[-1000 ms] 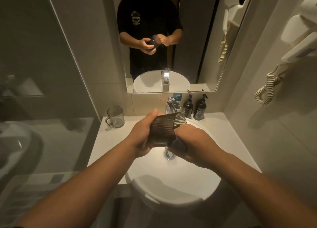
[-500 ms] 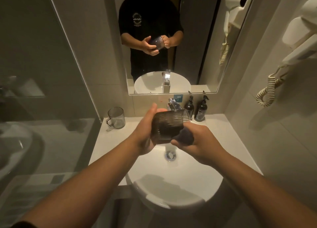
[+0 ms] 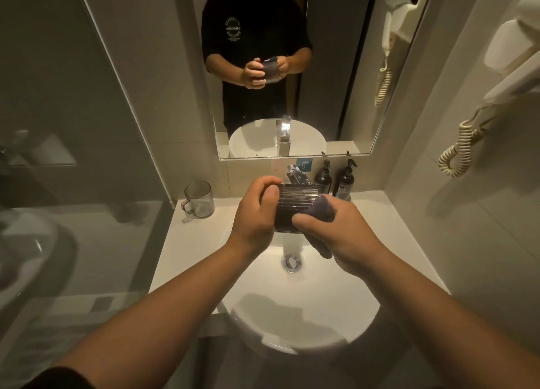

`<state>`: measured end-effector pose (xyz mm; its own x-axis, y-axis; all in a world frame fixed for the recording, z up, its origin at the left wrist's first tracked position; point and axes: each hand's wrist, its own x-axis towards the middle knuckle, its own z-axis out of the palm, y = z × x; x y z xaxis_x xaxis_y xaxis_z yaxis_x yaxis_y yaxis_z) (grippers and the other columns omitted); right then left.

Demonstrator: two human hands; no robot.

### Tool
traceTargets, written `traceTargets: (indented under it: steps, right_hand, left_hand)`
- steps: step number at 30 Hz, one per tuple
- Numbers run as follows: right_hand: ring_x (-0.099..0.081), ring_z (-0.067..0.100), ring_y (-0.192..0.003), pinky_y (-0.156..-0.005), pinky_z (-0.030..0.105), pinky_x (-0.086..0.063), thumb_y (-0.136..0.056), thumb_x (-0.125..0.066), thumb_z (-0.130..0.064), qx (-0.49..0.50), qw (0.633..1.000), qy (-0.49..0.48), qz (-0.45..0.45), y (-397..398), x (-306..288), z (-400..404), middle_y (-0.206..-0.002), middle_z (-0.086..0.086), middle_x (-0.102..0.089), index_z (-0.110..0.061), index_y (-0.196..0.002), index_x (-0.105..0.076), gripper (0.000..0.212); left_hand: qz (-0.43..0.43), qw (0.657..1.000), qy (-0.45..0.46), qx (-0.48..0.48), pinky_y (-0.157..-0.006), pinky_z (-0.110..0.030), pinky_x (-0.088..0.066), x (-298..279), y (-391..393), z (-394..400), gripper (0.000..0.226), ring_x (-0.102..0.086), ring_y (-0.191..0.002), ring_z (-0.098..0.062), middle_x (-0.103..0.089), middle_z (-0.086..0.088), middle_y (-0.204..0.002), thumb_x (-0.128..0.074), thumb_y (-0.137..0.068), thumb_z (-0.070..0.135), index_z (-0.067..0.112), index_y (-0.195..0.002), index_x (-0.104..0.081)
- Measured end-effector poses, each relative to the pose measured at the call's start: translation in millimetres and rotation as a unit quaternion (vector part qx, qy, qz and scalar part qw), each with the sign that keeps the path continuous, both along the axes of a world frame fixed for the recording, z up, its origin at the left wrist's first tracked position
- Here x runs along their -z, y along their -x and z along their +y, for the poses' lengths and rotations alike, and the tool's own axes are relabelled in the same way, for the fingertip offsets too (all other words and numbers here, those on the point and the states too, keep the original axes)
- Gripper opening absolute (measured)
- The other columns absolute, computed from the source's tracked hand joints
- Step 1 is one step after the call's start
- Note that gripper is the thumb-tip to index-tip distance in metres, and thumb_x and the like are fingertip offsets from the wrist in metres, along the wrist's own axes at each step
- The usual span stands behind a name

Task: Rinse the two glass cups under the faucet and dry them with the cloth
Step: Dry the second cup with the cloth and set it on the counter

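Head view has the ribbed glass cup (image 3: 295, 207) held over the far part of the white basin (image 3: 304, 315), dark and smoky with fine ridges along its side, lying roughly on its side between the two hands. The left hand (image 3: 257, 216) is closed round its left end, thumb on top; the right hand (image 3: 344, 233) is curled shut on a dark cloth (image 3: 323, 210) pressed against the cup's right side. By my reckoning this is the drying step for this cup, and next the cloth wants working round the ridges and inside before the cup is set down. A second cup (image 3: 199, 199), clear with a handle, stands upright on the tabletop (image 3: 201, 242) to the far left, well apart. Behind the hands sit the faucet (image 3: 296, 176) and two dark pump bottles (image 3: 334, 179).
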<state>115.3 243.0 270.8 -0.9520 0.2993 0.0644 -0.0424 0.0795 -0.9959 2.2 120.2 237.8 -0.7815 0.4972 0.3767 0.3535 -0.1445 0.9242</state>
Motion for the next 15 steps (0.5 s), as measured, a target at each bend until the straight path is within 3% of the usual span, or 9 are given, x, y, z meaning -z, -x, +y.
traceTargets:
  steps: [2, 4, 6, 8, 11, 13, 15]
  right_hand:
    - [-0.06, 0.002, -0.063, -0.053, 0.013, -0.045, -0.08, -0.077, -0.025, 0.011, 0.991, -0.136, -0.005, -2, -3, 4, -0.074, -0.013, -0.067, -0.021, -0.101, -0.066, 0.024]
    - [-0.063, 0.008, -0.075, -0.063, 0.02, -0.05, -0.08, -0.078, -0.032, 0.001, 0.939, -0.343, 0.013, -5, -3, 10, -0.086, -0.009, -0.069, -0.023, -0.099, -0.063, 0.026]
    - [-0.062, 0.015, -0.08, -0.07, 0.028, -0.053, -0.079, -0.078, -0.032, -0.027, 0.9, -0.432, 0.046, -6, -1, 12, -0.092, -0.002, -0.07, -0.015, -0.1, -0.065, 0.03]
    - [-0.061, 0.019, -0.081, -0.072, 0.033, -0.053, -0.079, -0.079, -0.032, -0.029, 0.893, -0.444, 0.069, -6, 0, 12, -0.093, 0.001, -0.071, -0.01, -0.102, -0.066, 0.034]
    - [-0.063, 0.016, -0.081, -0.072, 0.03, -0.054, -0.078, -0.078, -0.034, -0.002, 0.914, -0.401, 0.055, -6, 0, 6, -0.093, -0.003, -0.071, -0.018, -0.105, -0.066, 0.034]
    - [-0.066, 0.011, -0.085, -0.072, 0.023, -0.053, -0.077, -0.079, -0.034, 0.021, 0.945, -0.325, 0.022, -6, 0, 1, -0.094, -0.008, -0.071, -0.025, -0.108, -0.065, 0.034]
    - [-0.065, 0.004, -0.072, -0.06, 0.017, -0.05, -0.078, -0.079, -0.028, 0.014, 0.981, -0.191, -0.011, -4, -2, 1, -0.083, -0.012, -0.071, -0.023, -0.107, -0.067, 0.031]
  left_hand:
    - [-0.114, 0.991, 0.018, 0.061, -0.075, -0.028, -0.057, -4, 3, -2, 0.031, -0.066, -0.102, -0.013, -0.068, 0.001, -0.108, -0.044, -0.088, 0.059, 0.039, -0.104, -0.062]
    - [-0.305, 0.943, 0.031, 0.13, -0.081, -0.044, -0.06, -10, 7, -5, 0.051, -0.07, -0.107, -0.027, -0.073, -0.008, -0.116, -0.04, -0.09, 0.069, 0.033, -0.112, -0.068]
    - [-0.385, 0.911, 0.046, 0.138, -0.081, -0.048, -0.06, -12, 8, -7, 0.06, -0.073, -0.102, -0.03, -0.075, -0.011, -0.113, -0.039, -0.092, 0.07, 0.024, -0.115, -0.069]
    - [-0.355, 0.927, 0.049, 0.109, -0.071, -0.043, -0.06, -13, 7, -4, 0.054, -0.072, -0.101, -0.031, -0.074, -0.013, -0.11, -0.04, -0.095, 0.061, 0.018, -0.117, -0.065]
    - [-0.242, 0.969, 0.005, 0.054, -0.067, -0.04, -0.056, -11, 3, 0, 0.044, -0.064, -0.1, -0.03, -0.067, -0.015, -0.104, -0.042, -0.091, 0.049, 0.015, -0.108, -0.063]
    - [-0.107, 0.994, -0.003, 0.02, -0.072, -0.033, -0.054, -9, 2, -2, 0.034, -0.062, -0.095, -0.019, -0.063, -0.008, -0.098, -0.04, -0.091, 0.048, 0.023, -0.1, -0.062]
    - [0.004, 1.0, 0.01, -0.001, -0.07, -0.018, -0.051, -4, 1, -7, 0.032, -0.061, -0.09, -0.006, -0.062, 0.003, -0.098, -0.038, -0.089, 0.051, 0.03, -0.103, -0.057]
